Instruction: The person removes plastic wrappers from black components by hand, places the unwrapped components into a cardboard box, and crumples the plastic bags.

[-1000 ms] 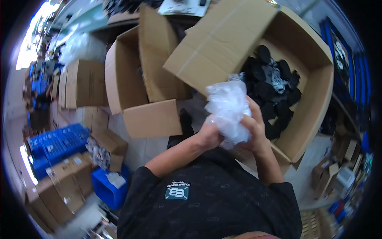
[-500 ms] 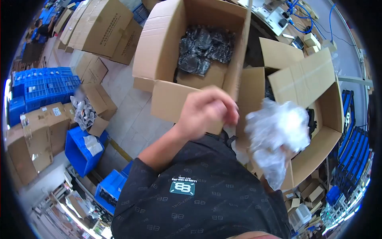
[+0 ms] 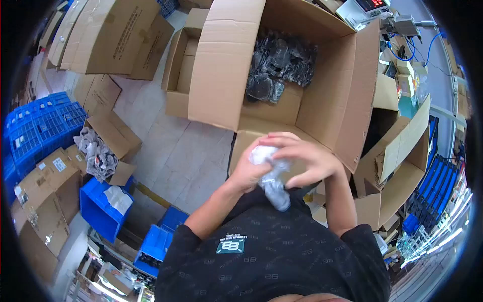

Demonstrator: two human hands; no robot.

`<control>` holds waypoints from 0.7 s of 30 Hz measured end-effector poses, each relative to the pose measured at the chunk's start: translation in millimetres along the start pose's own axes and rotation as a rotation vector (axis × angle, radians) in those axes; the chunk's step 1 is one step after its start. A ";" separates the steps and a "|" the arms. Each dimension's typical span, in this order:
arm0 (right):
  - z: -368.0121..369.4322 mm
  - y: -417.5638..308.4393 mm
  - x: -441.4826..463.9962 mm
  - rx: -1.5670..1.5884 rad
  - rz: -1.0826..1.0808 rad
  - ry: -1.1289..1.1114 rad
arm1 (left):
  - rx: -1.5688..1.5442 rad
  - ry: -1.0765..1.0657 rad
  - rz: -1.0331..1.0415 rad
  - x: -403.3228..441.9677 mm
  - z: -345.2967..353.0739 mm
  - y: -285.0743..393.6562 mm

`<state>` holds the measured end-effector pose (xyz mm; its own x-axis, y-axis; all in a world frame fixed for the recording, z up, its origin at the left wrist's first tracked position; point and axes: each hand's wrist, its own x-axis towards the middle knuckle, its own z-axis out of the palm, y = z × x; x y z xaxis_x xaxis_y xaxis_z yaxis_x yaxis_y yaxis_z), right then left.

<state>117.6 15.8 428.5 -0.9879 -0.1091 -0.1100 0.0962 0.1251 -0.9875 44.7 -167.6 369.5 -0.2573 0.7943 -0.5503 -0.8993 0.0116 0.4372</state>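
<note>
In front of my chest, my left hand (image 3: 247, 170) is closed around a crumpled clear plastic bag (image 3: 274, 186), whose lower end hangs down below my fingers. White shows at the top of the bag; its contents are hard to make out. My right hand (image 3: 313, 160) is over the bag's right side, thumb and fingers apart, fingertips near the top of the bag and my left hand. Beyond both hands stands a large open cardboard box (image 3: 322, 108) with several dark plastic-wrapped items (image 3: 282, 60) inside.
A second open box (image 3: 402, 189) stands at the right, near blue racks (image 3: 437, 183). Blue crates (image 3: 45, 123), a blue bin (image 3: 98, 211) and stacked cartons (image 3: 105, 40) are at the left. A small open box (image 3: 183, 70) sits beside the large one.
The view has turned right and towards the box with wrapped items. My hands have come together; the spread-out plastic at the right is now a smaller bundle in my left hand.
</note>
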 end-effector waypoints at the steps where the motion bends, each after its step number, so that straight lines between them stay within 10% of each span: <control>1: -11.0 15.0 7.1 0.428 -0.015 0.031 | 0.007 -0.008 0.000 12.2 -16.0 9.2; 3: -29.9 75.7 9.1 1.153 0.058 0.607 | 0.947 0.046 0.785 41.1 -57.6 25.2; 9: -68.1 355.9 56.6 0.171 0.889 0.767 | 1.422 -0.336 1.020 99.1 -96.1 5.3; 21: -33.3 456.0 123.1 -0.068 0.841 0.680 | 1.325 -0.324 1.086 112.8 -96.2 1.7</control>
<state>35.7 92.2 -31.6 -0.4707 0.6043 -0.6429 0.7884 -0.0391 -0.6140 -19.8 -136.4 239.7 -0.2716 0.8546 0.4426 0.5355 -0.2479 0.8073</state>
